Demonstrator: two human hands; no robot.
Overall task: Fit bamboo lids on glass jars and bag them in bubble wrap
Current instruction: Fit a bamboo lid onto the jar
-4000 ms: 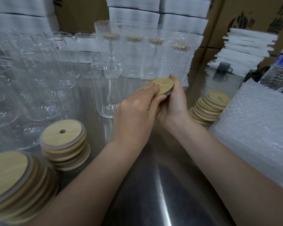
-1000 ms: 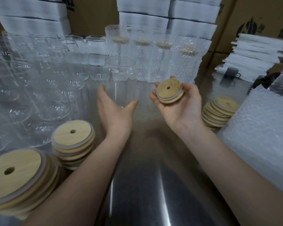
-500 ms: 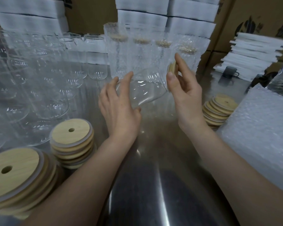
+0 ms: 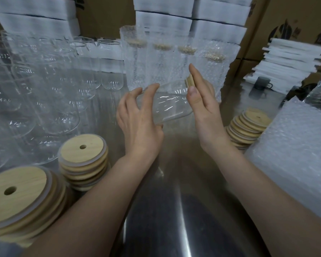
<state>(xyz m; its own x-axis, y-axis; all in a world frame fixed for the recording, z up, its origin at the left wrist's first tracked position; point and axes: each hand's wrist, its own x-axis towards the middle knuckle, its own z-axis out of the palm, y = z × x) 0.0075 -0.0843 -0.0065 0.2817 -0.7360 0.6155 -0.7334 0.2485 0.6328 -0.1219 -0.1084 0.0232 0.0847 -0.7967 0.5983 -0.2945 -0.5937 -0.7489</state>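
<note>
Jar (image 4: 169, 104) held tipped sideways above the middle of the table (image 4: 174, 210), left hand (image 4: 139, 127) curled round its base so the mouth faces right; right hand (image 4: 206, 108), fingers nearly straight, presses lid (image 4: 190, 81) flat against that mouth, likely to seat it; bagged jars (image 4: 174, 67) stand at far edge.

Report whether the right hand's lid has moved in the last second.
Yes. The lid tipped on edge and rose toward the bagged jars, at the glass jar's mouth.

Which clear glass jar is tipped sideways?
The clear glass jar between the left hand and right hand; the other jars stand upright at left.
</note>
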